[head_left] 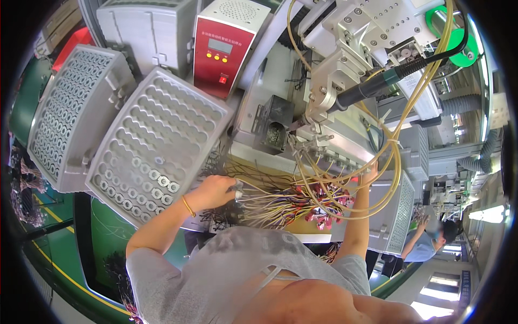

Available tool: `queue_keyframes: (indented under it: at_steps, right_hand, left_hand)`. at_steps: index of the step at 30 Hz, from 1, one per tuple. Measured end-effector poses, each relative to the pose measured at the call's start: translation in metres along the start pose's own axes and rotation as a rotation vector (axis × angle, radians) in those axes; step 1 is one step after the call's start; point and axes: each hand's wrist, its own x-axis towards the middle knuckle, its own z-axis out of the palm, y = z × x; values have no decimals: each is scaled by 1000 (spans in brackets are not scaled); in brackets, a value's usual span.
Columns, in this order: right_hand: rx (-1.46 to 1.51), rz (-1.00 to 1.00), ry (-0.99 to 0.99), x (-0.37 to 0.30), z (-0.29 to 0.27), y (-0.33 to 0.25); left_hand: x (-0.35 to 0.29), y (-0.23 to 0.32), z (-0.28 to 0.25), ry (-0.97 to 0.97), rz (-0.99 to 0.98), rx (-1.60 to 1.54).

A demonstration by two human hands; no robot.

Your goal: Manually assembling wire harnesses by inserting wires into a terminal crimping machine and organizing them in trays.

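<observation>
My left hand [215, 191] is closed, its fingertips together at the left ends of a bundle of thin, mixed-colour wires [264, 208]. White coverings show on its fingertips; what they pinch is too small to make out. Red and pink connectors [324, 208] are massed at the wires' right end. Reaching up at the right, my right hand [369, 175] is beside the metal fixture [337, 154], partly behind looping yellowish hoses [398, 162]. Its fingers do not show clearly. A dark-handled soldering head [364, 92] slants down toward the fixture.
To the left lies a grey tray [162, 121] of round pockets, part filled with metal rings; a fuller tray [73, 110] is beyond. A red control box [224, 51] stands behind, near a small black bin [276, 127]. Another person [426, 243] sits at far right.
</observation>
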Motion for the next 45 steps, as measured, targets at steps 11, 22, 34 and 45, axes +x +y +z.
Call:
queue_keyframes:
  at_steps: [11, 22, 34, 45]
  right_hand:
    - [634, 349, 58, 4, 6, 12]
    - [307, 212, 61, 1, 3, 12]
    - [-173, -80, -55, -3, -4, -11]
    - [-468, -223, -79, -2, -13, -24]
  left_hand:
    - [3, 41, -57, 162, 62, -306]
    - [124, 123, -296, 843, 211, -662]
    - [171, 97, -310, 611, 281, -853]
    - [153, 75, -294, 697, 103, -927]
